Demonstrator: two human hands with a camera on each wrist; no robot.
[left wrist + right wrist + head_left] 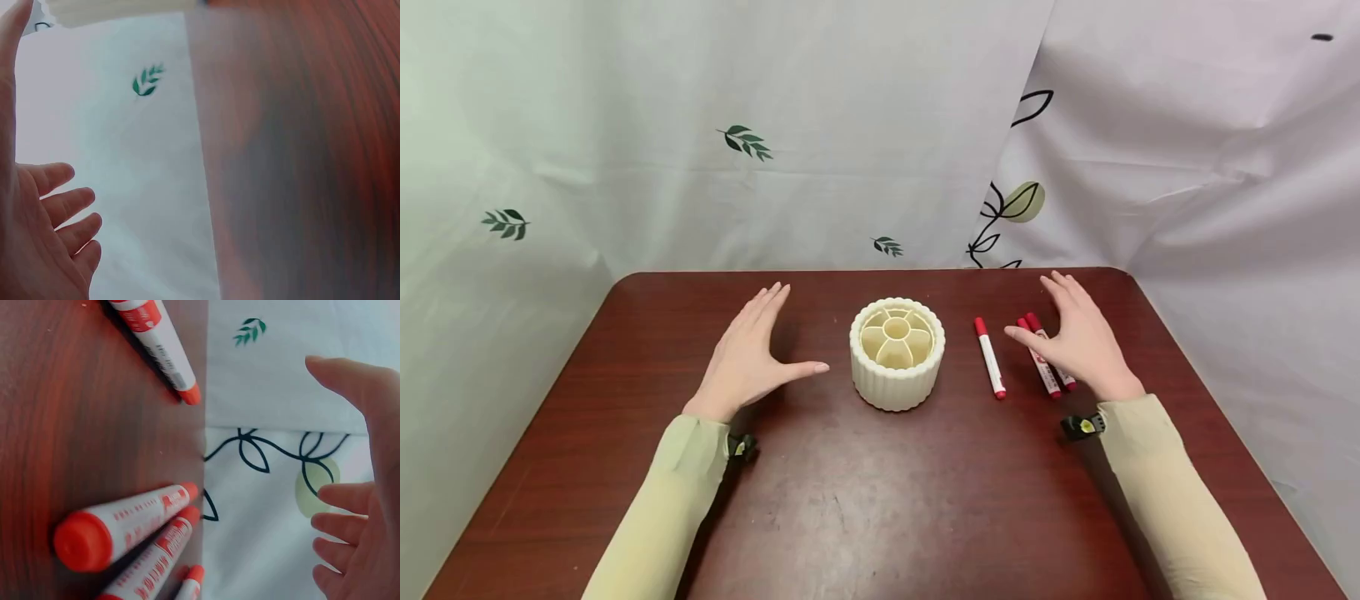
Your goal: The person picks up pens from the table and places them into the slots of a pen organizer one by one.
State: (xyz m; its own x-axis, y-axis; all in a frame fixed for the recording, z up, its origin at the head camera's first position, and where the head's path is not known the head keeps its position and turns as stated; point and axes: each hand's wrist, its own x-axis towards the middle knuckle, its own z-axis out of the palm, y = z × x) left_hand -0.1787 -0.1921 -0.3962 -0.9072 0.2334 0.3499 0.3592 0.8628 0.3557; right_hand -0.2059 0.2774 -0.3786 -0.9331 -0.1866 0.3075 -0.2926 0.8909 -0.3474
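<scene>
My left hand (741,367) hovers above the left part of the table, holding nothing, its thumb pointing toward a cream round holder (895,389). This holder has a fluted wall and petal-shaped compartments around a central ring. Over on the right, my right hand (1082,346) is raised with fingers extended and thumb spread, also holding nothing. A red-capped white marker (990,358) lies between the holder and that hand. Beneath the right hand more markers (1041,367) lie side by side, partly hidden by it; the right wrist view shows another marker tip (190,584) beside them.
The dark red wooden table (865,517) has rounded far corners. White cloth (820,200) with leaf prints hangs behind it and along both sides. Dark bands (1081,427) sit at both cuffs.
</scene>
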